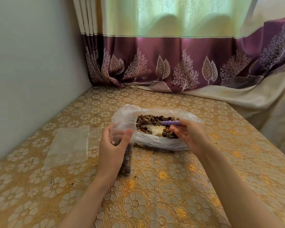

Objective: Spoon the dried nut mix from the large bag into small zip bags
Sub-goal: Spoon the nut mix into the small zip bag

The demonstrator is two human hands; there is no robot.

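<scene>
Head view: left hand (113, 146) grasps an upright small zip bag (122, 129) partly filled with nut mix. Right hand (190, 134) grasps a purple-handled spoon (164, 123) lying across the mix in the large bag (160, 142).

Large clear bag (158, 142) lies open on its side, dark dried nut mix (155, 120) inside. Purple-handled spoon (169, 123) rests across the mix. Small zip bag (122, 129), upright, partly filled, just left of large bag's mouth.
</scene>
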